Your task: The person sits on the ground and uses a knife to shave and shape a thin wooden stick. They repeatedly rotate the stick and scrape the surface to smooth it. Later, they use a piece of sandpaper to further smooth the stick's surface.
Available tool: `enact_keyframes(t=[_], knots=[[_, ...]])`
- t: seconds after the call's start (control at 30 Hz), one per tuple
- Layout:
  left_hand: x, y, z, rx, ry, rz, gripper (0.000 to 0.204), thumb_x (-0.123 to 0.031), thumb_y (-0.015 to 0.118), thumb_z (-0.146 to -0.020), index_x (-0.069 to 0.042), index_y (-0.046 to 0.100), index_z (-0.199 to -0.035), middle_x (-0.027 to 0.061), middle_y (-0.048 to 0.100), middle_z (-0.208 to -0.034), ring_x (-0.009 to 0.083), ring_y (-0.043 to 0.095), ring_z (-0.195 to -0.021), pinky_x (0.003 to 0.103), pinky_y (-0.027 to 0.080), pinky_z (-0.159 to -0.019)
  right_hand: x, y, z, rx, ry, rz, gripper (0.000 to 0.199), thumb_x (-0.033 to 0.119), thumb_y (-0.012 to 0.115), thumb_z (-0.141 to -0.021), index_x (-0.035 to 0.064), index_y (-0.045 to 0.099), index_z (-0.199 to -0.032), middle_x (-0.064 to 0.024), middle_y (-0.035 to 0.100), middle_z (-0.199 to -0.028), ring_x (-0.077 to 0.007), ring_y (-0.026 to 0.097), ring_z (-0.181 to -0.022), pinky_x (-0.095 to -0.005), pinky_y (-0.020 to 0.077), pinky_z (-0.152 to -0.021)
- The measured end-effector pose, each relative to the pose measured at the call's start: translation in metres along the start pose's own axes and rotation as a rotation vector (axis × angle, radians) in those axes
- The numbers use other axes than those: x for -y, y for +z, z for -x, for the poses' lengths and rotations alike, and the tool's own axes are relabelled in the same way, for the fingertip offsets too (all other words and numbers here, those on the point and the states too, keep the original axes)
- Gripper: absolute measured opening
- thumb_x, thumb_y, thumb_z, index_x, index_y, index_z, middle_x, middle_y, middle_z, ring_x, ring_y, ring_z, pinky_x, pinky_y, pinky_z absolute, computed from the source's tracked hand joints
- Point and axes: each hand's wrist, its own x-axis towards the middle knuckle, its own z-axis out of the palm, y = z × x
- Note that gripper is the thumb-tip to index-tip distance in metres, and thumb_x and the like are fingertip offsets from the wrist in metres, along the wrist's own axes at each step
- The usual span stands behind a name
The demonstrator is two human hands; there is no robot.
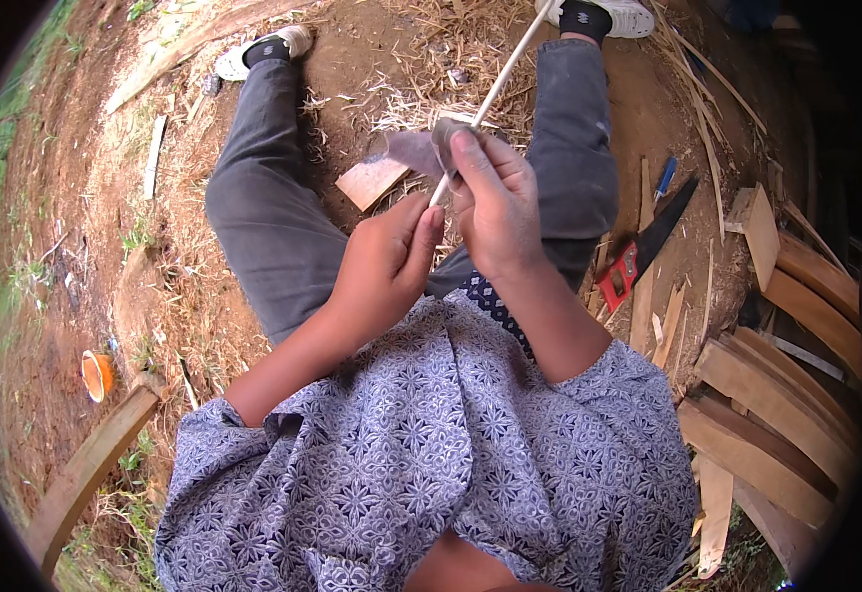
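Okay, stick (503, 77): thin, pale, up in the air between the legs (574, 148), slanting from left hand past right toward the right shoe (628, 18). Can't tell where the far end stops.
Left hand (386, 242): clamped on the near part of the stick, thumb on top. Reads as the anchor; firm wrist, no wobble.
Right hand (498, 197): thumb and fingers together, clamped on the sandpaper (416, 153) with the stick running through.
Sandpaper: grey sheet, looks abrasive, folded onto the stick, loose flap out to the left. Tucking the flap in should give a cleaner wrap.
Stroke: looks like smoothing. Long, even passes along the grain, light pinch; too hard and a stick this thin could flex or snap.
Rotation: small turn with left fingers between passes, else flat spots likely.
Hand gap: small. Best stop each pull short of the left thumb.
Ground (352, 59): shavings (431, 79) and a short board (367, 187) between the legs; saw (667, 219) toward the right edge, well apart from both hands. Fine there.
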Motion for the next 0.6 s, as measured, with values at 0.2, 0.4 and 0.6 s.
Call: enact_keyframes(t=[0.2, 0.4, 0.6], knots=[[0.002, 0.003, 0.009, 0.03, -0.06, 0.056, 0.025, -0.017, 0.049, -0.104, 0.001, 0.053, -0.086, 0.0188, 0.05, -0.065, 0.0368, 0.052, -0.056, 0.04, 0.042, -0.056, 0.007, -0.01, -0.035, -0.146, -0.069, -0.257, 0.022, 0.015, 0.057, -0.103, -0.0002, 0.066, -0.115, -0.0066, 0.07, -0.105, -0.0129, 0.066, -0.092, -0.0259, 0.0511, -0.078], [0.012, 0.01, 0.017, 0.034, -0.037, -0.023, 0.028, -0.018, 0.046, -0.105, 0.0, 0.049, -0.083, 0.022, 0.05, -0.064, 0.0412, 0.053, -0.058, 0.045, 0.041, -0.056, 0.001, -0.014, -0.019, -0.035, -0.015, -0.234, 0.023, 0.014, 0.057, -0.102, 0.0004, 0.065, -0.119, -0.0072, 0.07, -0.11, -0.0141, 0.066, -0.098, -0.0262, 0.0509, -0.081], [0.005, 0.007, 0.003, -0.002, 0.003, -0.03, 0.026, -0.02, 0.045, -0.105, 0.0, 0.051, -0.089, 0.0148, 0.05, -0.064, 0.0267, 0.049, -0.057, 0.041, 0.04, -0.056, -0.008, 0.002, -0.01, -0.123, 0.014, -0.317, 0.021, 0.015, 0.055, -0.103, 0.0016, 0.066, -0.116, -0.006, 0.071, -0.104, -0.0127, 0.066, -0.088, -0.0279, 0.0524, -0.076]])
